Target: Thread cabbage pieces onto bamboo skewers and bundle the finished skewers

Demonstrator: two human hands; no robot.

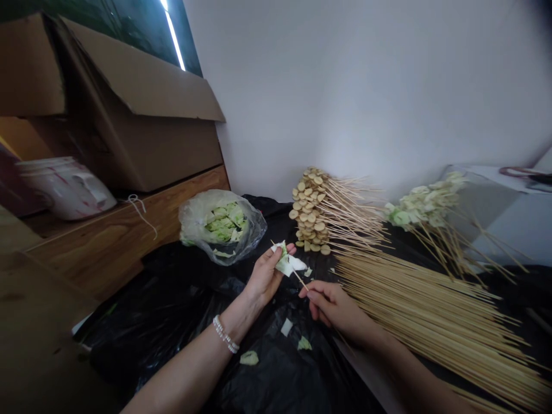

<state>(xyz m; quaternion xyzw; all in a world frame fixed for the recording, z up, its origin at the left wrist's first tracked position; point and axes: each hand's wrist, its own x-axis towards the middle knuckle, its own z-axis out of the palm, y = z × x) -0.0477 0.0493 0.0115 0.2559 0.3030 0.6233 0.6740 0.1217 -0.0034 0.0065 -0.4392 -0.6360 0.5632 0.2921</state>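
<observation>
My left hand (268,271) pinches a piece of cabbage leaf (290,263), pale green and white, between thumb and fingers. A thin bamboo skewer (301,280) runs through the leaf, its tip showing past my left thumb. Lower right, my right hand (328,302) grips the skewer's shaft with thumb and forefinger. Beyond my left hand sits a clear plastic bag (254,230) holding cut cabbage leaves (226,220). Close to my right hand lies a wide bundle of bare skewers (422,299).
Skewers threaded with round, pale slices (308,207) are stacked by the wall. Cabbage skewers (431,198) lie farther right. Leaf scraps (249,358) dot the black plastic sheet (276,379). At left are an open cardboard box (172,149) and a white bucket (64,187).
</observation>
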